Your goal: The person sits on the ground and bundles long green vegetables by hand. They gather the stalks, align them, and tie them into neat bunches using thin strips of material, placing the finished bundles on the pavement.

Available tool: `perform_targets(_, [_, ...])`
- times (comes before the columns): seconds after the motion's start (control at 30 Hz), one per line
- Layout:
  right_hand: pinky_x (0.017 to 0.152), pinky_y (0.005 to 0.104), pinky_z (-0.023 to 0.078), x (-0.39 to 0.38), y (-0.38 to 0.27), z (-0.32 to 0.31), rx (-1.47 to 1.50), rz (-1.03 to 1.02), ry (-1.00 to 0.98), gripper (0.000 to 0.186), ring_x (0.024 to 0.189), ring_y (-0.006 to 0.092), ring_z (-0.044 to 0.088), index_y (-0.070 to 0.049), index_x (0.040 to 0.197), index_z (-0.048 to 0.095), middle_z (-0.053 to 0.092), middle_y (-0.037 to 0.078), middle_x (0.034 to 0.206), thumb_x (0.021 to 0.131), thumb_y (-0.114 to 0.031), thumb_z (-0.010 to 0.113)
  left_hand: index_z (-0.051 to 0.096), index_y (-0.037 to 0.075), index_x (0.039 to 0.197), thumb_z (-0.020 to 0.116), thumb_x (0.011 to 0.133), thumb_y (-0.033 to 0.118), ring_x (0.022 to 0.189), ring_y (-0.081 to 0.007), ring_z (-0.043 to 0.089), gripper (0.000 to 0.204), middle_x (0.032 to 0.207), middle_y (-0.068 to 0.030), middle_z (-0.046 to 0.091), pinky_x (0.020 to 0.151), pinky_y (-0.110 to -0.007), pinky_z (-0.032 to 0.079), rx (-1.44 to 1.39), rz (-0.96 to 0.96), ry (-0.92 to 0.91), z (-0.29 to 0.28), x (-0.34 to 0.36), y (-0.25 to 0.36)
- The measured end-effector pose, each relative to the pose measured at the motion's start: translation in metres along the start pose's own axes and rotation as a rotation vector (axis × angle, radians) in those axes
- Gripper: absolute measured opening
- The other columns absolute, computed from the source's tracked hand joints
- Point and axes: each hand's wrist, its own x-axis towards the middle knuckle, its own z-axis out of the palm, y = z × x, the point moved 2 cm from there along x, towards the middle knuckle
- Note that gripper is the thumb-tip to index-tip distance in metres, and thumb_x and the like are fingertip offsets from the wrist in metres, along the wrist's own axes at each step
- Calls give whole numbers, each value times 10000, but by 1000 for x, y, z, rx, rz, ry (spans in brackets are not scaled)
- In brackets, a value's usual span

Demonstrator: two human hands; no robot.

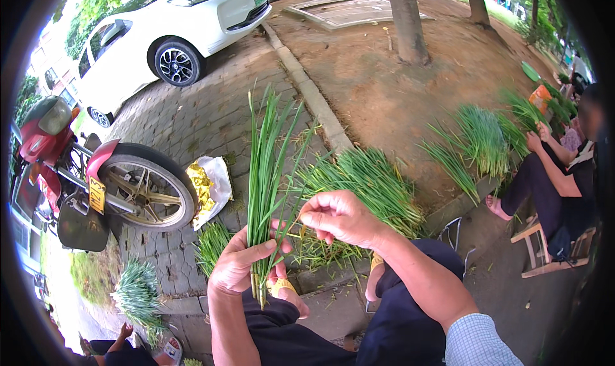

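Observation:
My left hand (236,266) is closed around the lower part of a bunch of garlic chives (261,174), which stands upright with its leaf tips pointing up and its pale stem ends sticking out below the fist. Close by on the right, my right hand (346,217) is closed, thumb and forefinger pinched on a thin yellowish leaf (294,227) at the bunch's side. Beyond my right hand a large pile of chives (368,183) lies on the paving. A smaller heap of chives (213,245) lies to the left, partly hidden by my left hand.
A red motorcycle (106,174) stands at left beside a white-and-gold wrapper (208,190). Behind are a white car (173,33), a curb (307,87) and a tree trunk (407,23). Right, a seated person (557,167) handles chives; another person's hand (125,331) shows lower left.

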Motion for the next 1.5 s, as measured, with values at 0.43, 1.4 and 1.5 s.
perform_targets(0.43, [476,212,435,-1,-10,-21,57,-45,175,150,535,75,529,14,930,607,570,11,659,894,-131,601,484,21,1230,606,861,69,670,-285,660,392,1043,-202,612,490,-336,507,-65,56,80,-8,-5,3])
perform_targets(1.4, [695,303,562,8,10,-35,904,93,118,159,817,194,666,-7,981,582,662,155,983,931,-145,520,512,70,1185,559,909,158,1129,-441,498,294,793,-174,653,851,-646,458,-299,86,-64,-9,3,-10])
perform_targets(1.5, [697,310,569,8,12,-38,931,79,109,157,805,200,667,2,976,571,659,159,957,934,-138,513,513,29,1171,544,911,126,1147,-445,492,280,787,-196,642,864,-631,461,-330,82,-126,-8,4,-9])
